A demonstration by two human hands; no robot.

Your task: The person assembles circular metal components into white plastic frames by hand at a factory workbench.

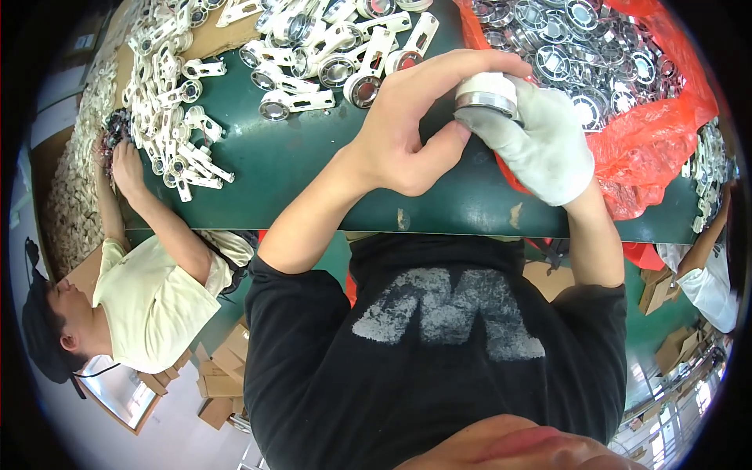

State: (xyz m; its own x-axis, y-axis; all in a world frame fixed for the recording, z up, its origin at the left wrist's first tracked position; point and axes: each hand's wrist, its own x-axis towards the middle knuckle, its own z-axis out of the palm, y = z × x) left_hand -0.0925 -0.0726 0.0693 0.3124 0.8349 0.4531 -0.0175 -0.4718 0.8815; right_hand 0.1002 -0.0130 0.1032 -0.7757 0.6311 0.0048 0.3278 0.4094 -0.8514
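While left hand point(403, 129), fingers half curled, holds a white part point(486, 88), right hand point(548, 145) (gloved) grips it

The round part point(487, 92) pairs smooth, slightly glossy white plastic with a shiny, metallic-looking band. Around it, the glove point(548, 149) is soft, matt white cloth. The handled pieces point(313, 102) look like smooth off-white plastic with mirror-bright rings; the loose discs point(554, 27) gleam like chrome. Thin, crinkled, glossy red plastic forms the bag point(650, 133). The green tabletop point(462, 205) is smooth with a low sheen, scuffed in spots. The T-shirt point(439, 399) is matt black fabric, its print point(446, 313) cracked and rough.
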